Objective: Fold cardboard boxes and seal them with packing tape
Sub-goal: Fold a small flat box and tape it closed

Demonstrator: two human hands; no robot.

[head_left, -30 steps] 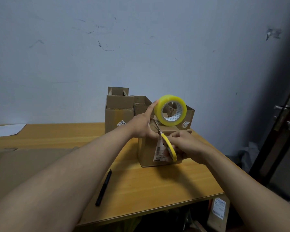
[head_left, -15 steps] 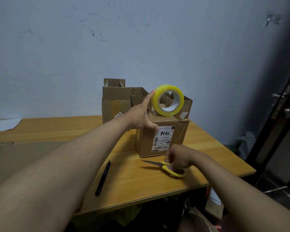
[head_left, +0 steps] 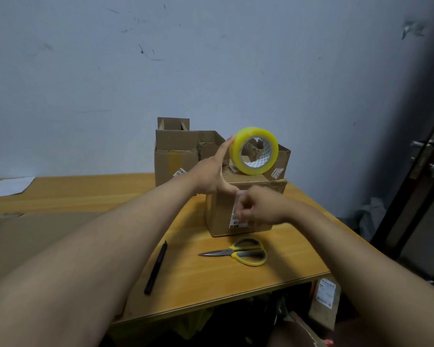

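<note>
Two hands work at one small cardboard box (head_left: 221, 209) that stands on the wooden table (head_left: 211, 279), near its right front part. The left hand (head_left: 211, 176) holds the yellow roll of packing tape (head_left: 254, 150) upright on the top of the box: one finger lies straight along the left side of the roll, and the thumb reaches down toward the front upper edge of the box. The right hand (head_left: 258, 209) is in front of the box face, over the white shipping label (head_left: 236, 216). Its fingers are curled and blurred, so I cannot tell if they pinch something or only press on the cardboard.

Just in front of the box lie the scissors (head_left: 238, 252) with yellow handles – the blades are closed and point to the left, and no hand touches them. A black pen (head_left: 156, 267) (or maybe a thin knife, it is too small to say) lies further left on the table.

Behind the small box stand more cardboard boxes (head_left: 176, 156) with open flaps, close to the grey wall (head_left: 211, 71). A flat sheet of cardboard (head_left: 35, 236) covers the left part of the table, and a white paper (head_left: 8, 186) lies at the far left – near the wall.
</note>
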